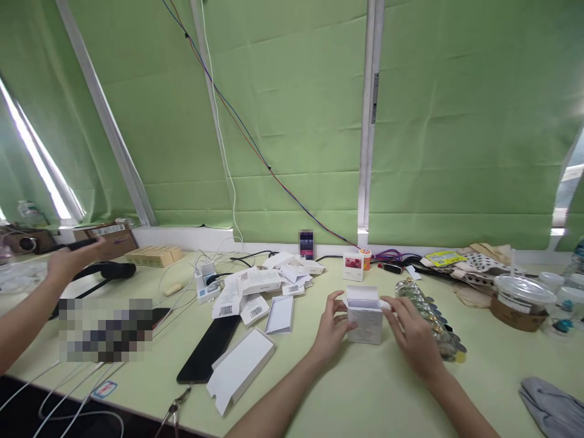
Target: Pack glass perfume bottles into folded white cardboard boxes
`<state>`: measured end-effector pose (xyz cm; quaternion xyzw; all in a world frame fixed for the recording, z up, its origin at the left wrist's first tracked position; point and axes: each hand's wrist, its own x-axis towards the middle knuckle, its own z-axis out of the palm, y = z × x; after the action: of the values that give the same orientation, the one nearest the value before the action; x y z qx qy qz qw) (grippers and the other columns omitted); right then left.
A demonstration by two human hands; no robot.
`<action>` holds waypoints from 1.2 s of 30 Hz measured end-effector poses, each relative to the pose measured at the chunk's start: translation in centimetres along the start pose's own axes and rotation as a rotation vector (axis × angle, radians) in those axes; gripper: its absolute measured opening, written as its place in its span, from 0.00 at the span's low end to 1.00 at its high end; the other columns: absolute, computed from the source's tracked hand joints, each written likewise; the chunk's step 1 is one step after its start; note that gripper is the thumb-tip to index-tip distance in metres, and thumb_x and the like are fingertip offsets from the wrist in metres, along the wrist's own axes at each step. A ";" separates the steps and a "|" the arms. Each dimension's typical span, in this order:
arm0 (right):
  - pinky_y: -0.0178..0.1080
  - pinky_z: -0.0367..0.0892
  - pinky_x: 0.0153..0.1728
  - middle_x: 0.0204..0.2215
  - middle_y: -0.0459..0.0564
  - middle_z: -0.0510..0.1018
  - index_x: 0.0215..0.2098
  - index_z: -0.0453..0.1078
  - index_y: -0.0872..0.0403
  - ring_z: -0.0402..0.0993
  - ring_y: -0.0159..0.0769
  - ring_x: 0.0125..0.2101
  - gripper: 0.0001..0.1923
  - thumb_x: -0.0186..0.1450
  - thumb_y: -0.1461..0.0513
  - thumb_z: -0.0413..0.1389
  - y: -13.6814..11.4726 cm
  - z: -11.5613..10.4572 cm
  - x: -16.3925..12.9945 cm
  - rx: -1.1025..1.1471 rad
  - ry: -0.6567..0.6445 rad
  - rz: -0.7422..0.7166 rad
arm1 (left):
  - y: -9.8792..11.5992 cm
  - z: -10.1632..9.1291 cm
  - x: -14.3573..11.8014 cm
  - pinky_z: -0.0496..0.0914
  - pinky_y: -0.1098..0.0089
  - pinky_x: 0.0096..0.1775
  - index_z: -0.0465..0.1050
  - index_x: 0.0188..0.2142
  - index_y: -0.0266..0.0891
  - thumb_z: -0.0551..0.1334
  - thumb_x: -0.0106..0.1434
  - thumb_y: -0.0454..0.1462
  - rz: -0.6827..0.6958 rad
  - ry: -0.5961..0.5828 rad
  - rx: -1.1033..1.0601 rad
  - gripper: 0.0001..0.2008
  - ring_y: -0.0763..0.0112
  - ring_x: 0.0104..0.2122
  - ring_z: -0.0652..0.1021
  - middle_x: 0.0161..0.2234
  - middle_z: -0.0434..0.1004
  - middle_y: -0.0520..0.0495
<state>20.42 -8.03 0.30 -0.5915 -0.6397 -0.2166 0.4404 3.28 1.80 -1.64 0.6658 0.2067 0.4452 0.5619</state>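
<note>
Upright on the table in front of me is a small white box (365, 322) with its top flaps raised. My left hand (333, 322) grips its left side, thumb across the front face. At the upper right corner of the box, my right hand (410, 331) pinches the side flap. The inside of the box cannot be made out. Behind it stands another small white box (353, 267) with a red picture. Just right of my right hand lies a row of clear-wrapped, gold and green small items (424, 316).
Flattened white boxes (260, 281) are heaped left of centre, with an open white carton (241, 368) and a black phone (210, 350) nearer. Cables and a power adapter (206, 286) lie further left. A co-worker's arm (41, 298) reaches in at left. A lidded plastic bowl (522, 301) stands right.
</note>
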 end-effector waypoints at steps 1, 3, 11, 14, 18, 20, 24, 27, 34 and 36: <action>0.37 0.65 0.38 0.38 0.53 0.72 0.46 0.66 0.55 0.72 0.38 0.38 0.14 0.70 0.58 0.43 0.6 -0.9 -0.2 -0.025 0.062 0.043 | 0.0 0.0 0.0 0.67 0.64 0.47 0.57 0.53 0.47 0.63 0.50 0.27 0.006 -0.006 0.032 0.32 0.67 0.43 0.72 0.41 0.70 0.50; 0.38 0.65 0.37 0.37 0.52 0.73 0.42 0.67 0.55 0.72 0.39 0.36 0.15 0.70 0.56 0.43 2.1 -2.7 -0.8 -0.090 0.135 0.153 | -0.1 -0.1 0.0 0.66 0.62 0.49 0.57 0.53 0.46 0.64 0.51 0.29 0.016 -0.007 0.089 0.31 0.67 0.42 0.73 0.41 0.71 0.50; 0.45 0.63 0.36 0.31 0.52 0.74 0.32 0.68 0.52 0.68 0.44 0.35 0.23 0.67 0.46 0.40 6.5 -5.0 -5.2 -0.298 -0.089 0.335 | -0.2 0.4 -0.8 0.58 0.54 0.56 0.51 0.58 0.45 0.67 0.51 0.33 0.117 0.105 0.330 0.38 0.58 0.53 0.65 0.51 0.64 0.42; 0.45 0.63 0.36 0.31 0.52 0.74 0.33 0.67 0.52 0.68 0.44 0.34 0.23 0.66 0.46 0.40 6.2 -4.6 -5.6 -0.337 -0.101 0.339 | 0.3 0.3 -1.6 0.60 0.54 0.54 0.50 0.57 0.44 0.64 0.56 0.35 0.346 0.199 0.470 0.32 0.57 0.53 0.63 0.53 0.58 0.40; 0.43 0.62 0.32 0.29 0.51 0.73 0.29 0.66 0.51 0.68 0.44 0.32 0.23 0.66 0.46 0.40 5.7 -4.3 -4.9 -0.337 -0.083 0.368 | 0.4 0.5 -2.7 0.65 0.57 0.46 0.51 0.56 0.42 0.59 0.56 0.32 0.666 0.132 0.622 0.29 0.58 0.47 0.65 0.46 0.59 0.40; 0.42 0.63 0.31 0.28 0.52 0.73 0.28 0.65 0.51 0.69 0.43 0.31 0.23 0.66 0.45 0.40 5.6 -4.4 -4.7 -0.304 -0.066 0.379 | 0.1 0.8 -3.2 0.66 0.58 0.43 0.50 0.56 0.42 0.59 0.54 0.31 0.792 0.029 0.646 0.32 0.58 0.44 0.66 0.44 0.59 0.41; 0.41 0.65 0.30 0.30 0.52 0.75 0.30 0.69 0.52 0.71 0.43 0.32 0.22 0.65 0.46 0.43 5.5 -4.7 -5.3 -0.173 -0.062 0.374 | -0.5 1.7 -4.1 0.68 0.58 0.43 0.49 0.57 0.46 0.61 0.53 0.32 0.799 -0.175 0.654 0.34 0.57 0.43 0.68 0.44 0.61 0.41; 0.41 0.68 0.33 0.33 0.52 0.76 0.33 0.71 0.51 0.73 0.43 0.34 0.19 0.65 0.48 0.46 5.1 -4.6 -5.8 -0.022 -0.108 0.333 | -0.5 2.2 -4.4 0.67 0.56 0.46 0.53 0.56 0.44 0.60 0.55 0.32 0.688 -0.285 0.661 0.30 0.55 0.46 0.69 0.45 0.62 0.39; 0.36 0.70 0.35 0.33 0.50 0.76 0.36 0.73 0.49 0.74 0.38 0.35 0.13 0.68 0.56 0.47 1.9 -3.7 -4.3 0.413 -0.388 0.184 | 0.5 3.4 -4.1 0.65 0.57 0.53 0.56 0.57 0.42 0.65 0.55 0.36 0.304 -0.393 0.387 0.31 0.57 0.50 0.69 0.52 0.63 0.38; 0.35 0.70 0.35 0.33 0.49 0.75 0.36 0.72 0.49 0.74 0.36 0.35 0.14 0.68 0.58 0.45 1.0 -3.3 -3.8 0.486 -0.447 0.165 | 0.6 3.7 -3.9 0.64 0.57 0.54 0.55 0.58 0.43 0.68 0.52 0.35 0.140 -0.377 0.275 0.36 0.59 0.50 0.70 0.54 0.64 0.39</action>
<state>22.02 -12.64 -1.37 -0.5517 -0.7034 0.1136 0.4335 4.18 -3.49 -2.42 0.8201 0.1101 0.3187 0.4623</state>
